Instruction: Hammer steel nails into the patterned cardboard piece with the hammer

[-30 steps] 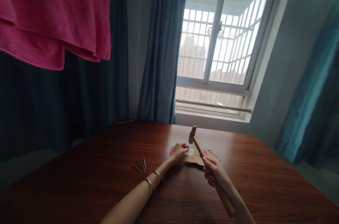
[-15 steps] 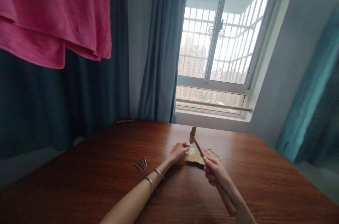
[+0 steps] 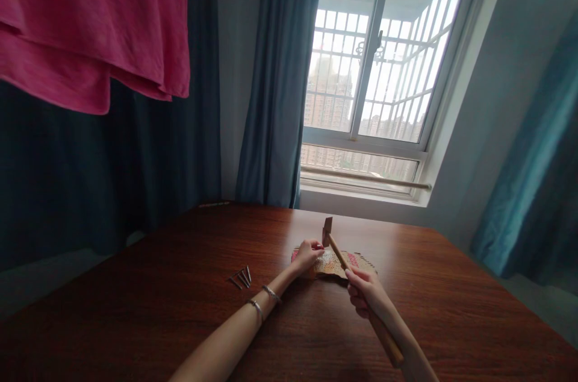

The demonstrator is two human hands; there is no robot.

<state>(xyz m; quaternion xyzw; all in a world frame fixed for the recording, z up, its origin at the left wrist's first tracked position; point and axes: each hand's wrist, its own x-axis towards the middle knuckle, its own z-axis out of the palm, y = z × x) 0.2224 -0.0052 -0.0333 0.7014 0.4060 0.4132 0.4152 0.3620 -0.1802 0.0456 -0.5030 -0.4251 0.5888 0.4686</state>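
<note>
The right hand (image 3: 363, 291) squeezes 1 hammer (image 3: 338, 252). The left hand (image 3: 309, 254) bends over 1 piece of cardboard (image 3: 332, 267); I can't tell if it pinches anything. 4 nails (image 3: 248, 274) lie on the table (image 3: 171, 303).

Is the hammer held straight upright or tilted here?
Tilted. The hammer slants from lower right to upper left in the picture, its handle gripped by the right hand, its head at the far end.
</note>
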